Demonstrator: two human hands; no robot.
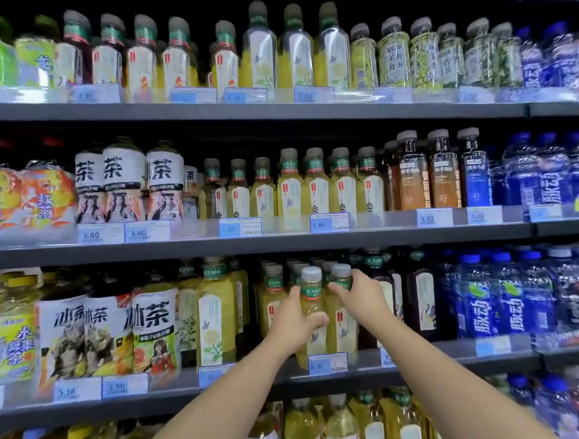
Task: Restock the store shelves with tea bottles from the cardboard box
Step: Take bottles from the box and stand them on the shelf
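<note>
Both bare arms extended forward and up, hands close together.
Left hand [294,322] fingers curled in a wrapped grip, thumb up; right hand [359,297] fingers bent, clasping, wrist straight.

The big white-labelled bottles [155,328] on the third shelf read "冰茶". The price tags [90,235] below the "茶" bottles [124,170] read "3.60" and "3.00". A top-shelf tag [313,94] reads "7.00"; two middle-shelf tags [434,217] read "5.00".
</note>
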